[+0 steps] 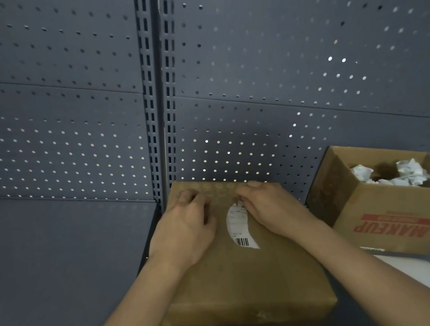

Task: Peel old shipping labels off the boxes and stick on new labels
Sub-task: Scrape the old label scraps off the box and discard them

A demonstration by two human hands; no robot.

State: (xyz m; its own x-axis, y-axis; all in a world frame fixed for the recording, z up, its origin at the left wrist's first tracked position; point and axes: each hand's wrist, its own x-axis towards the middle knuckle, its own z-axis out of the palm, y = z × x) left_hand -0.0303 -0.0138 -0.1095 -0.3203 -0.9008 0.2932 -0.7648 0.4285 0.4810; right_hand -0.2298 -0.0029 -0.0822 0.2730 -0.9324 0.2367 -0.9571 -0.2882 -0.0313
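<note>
A person's right hand point(271, 210) pinches the top edge of a shipping label point(239, 227) on a closed cardboard box point(250, 280); the left hand point(186, 228) rests alongside, grip unclear.

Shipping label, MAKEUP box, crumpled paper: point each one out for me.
shipping label point(237, 225): head view, white middle of the label.
MAKEUP box point(370, 202): head view, bare front wall above the red print.
crumpled paper point(409, 170): head view, white wad inside the MAKEUP box.
</note>
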